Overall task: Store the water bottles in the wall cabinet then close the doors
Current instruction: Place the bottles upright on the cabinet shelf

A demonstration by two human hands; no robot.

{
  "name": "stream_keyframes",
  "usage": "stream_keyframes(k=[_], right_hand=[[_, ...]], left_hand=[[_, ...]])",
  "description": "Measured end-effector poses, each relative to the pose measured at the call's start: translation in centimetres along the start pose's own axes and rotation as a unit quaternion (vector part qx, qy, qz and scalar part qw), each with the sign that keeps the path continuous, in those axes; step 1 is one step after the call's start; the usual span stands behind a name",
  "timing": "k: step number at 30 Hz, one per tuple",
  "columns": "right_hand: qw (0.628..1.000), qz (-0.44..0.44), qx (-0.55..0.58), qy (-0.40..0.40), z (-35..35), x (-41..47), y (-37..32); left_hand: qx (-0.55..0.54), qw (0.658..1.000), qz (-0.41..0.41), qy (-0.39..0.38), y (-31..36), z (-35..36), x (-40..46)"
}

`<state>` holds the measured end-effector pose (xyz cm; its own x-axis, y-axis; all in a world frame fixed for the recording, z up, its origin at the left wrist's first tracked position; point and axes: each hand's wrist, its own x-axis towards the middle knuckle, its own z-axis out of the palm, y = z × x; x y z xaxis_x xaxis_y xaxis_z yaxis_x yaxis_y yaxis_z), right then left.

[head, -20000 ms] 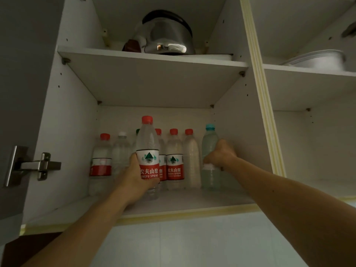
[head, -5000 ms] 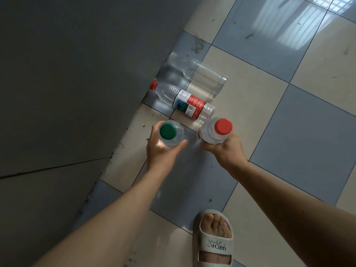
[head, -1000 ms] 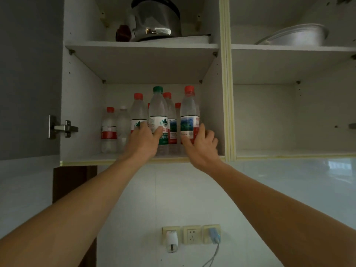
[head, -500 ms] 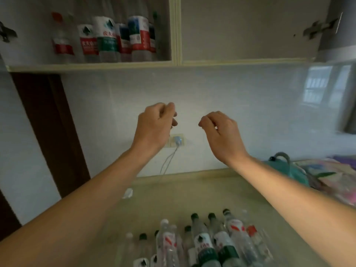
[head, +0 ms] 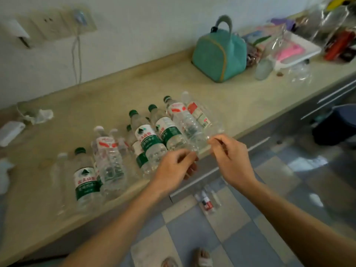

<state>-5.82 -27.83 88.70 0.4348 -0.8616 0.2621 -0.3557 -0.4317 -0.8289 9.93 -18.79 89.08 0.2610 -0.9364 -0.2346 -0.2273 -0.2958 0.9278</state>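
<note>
Left hand (head: 174, 167) and right hand (head: 230, 155) are loosely curled; nothing is held. Bottles (head: 150, 143) are seen just beyond both on the counter (head: 221, 97).

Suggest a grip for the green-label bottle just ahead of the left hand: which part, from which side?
Take the green-label bottle round its labelled mid-body, coming from above. It lies on its side on the counter, cap pointing toward the wall, with other bottles close on both sides, so there looks to be little room for a sideways approach. The left hand is nearest it and holds nothing.
</note>
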Motion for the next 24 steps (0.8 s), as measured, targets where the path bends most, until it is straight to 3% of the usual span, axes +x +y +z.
stream_keyframes(k=[4, 12, 17, 24], right_hand=[[0.991, 0.131, -0.018, -0.006, 1.5, -4.7, 9.0], [0.938, 0.326, -0.073, -0.095, 3.9, -9.8, 30.1], [0.906, 0.401, -0.057, -0.123, 6.4, -13.8, 44.2], [0.893, 0.421, -0.077, -0.137, 12.6, -18.4, 61.6]], left_hand=[[0.004, 0.996, -0.078, -0.051, -8.2, 5.0, 1.4], [0.031, 0.973, -0.226, -0.046, -24.4, 15.6, 7.4], [0.048, 0.951, -0.304, -0.028, -36.1, 23.7, 13.0], [0.062, 0.939, -0.339, 0.003, -51.7, 33.3, 19.4]])
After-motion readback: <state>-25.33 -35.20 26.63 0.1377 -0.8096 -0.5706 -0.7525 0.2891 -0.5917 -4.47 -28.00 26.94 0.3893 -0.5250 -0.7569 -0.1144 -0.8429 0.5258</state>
